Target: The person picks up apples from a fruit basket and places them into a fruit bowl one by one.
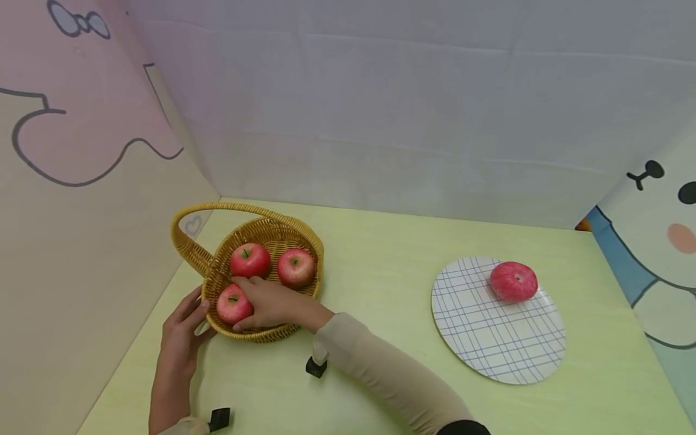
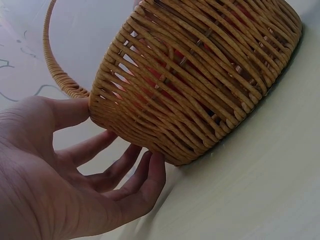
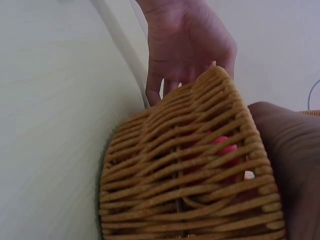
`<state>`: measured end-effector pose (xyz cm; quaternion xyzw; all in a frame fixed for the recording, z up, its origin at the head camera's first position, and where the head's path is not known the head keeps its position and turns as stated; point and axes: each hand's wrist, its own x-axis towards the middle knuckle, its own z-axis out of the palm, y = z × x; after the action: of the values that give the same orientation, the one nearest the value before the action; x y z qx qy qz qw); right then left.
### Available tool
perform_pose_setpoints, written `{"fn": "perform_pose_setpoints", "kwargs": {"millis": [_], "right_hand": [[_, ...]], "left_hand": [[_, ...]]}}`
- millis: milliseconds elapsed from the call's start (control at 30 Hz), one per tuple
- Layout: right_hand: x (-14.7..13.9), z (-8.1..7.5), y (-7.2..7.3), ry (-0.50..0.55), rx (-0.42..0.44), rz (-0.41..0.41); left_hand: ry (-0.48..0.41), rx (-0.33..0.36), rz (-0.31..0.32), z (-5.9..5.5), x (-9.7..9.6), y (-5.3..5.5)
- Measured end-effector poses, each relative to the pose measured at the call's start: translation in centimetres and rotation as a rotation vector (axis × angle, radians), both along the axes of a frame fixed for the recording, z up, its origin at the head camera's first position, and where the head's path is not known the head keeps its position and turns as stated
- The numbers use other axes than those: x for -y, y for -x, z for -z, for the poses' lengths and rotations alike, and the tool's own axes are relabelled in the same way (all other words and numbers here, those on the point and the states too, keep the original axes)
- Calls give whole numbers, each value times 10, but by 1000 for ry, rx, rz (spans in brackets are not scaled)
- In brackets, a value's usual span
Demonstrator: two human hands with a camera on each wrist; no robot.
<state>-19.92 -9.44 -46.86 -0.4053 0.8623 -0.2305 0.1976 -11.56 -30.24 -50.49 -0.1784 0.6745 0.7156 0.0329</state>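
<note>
A woven wicker basket [image 1: 318, 254] with a tall arched handle stands at the left of the table. My right hand [image 1: 272, 302] reaches over its near side, thumb and fingers around a red apple [image 1: 234, 304] in the front left of the basket. Two more apples lie farther back inside, a left one [image 1: 250, 260] and a right one [image 1: 296, 267]. Against the basket's outer left side, my left hand [image 1: 182, 335] holds the wall. Its thumb is at the rim and its bent fingers touch lower down, as the left wrist view shows.
At the right lies a round white plate [image 1: 489, 356] with a blue grid pattern, bearing a red round fruit [image 1: 513, 282]. A pale wall [image 1: 380, 133] rises behind the table, and printed panels stand along both sides, the left one close to the basket handle.
</note>
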Motion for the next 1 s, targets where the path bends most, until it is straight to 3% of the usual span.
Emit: {"fn": "perform_pose_setpoints", "kwargs": {"millis": [300,1000], "right_hand": [[5,2,-9,14,-18,99],[-19,-13,-13,168,13,131]], "left_hand": [[-3,4,-4,1,-1,-1],[-27,-50,-4,1,-1,-1]]}}
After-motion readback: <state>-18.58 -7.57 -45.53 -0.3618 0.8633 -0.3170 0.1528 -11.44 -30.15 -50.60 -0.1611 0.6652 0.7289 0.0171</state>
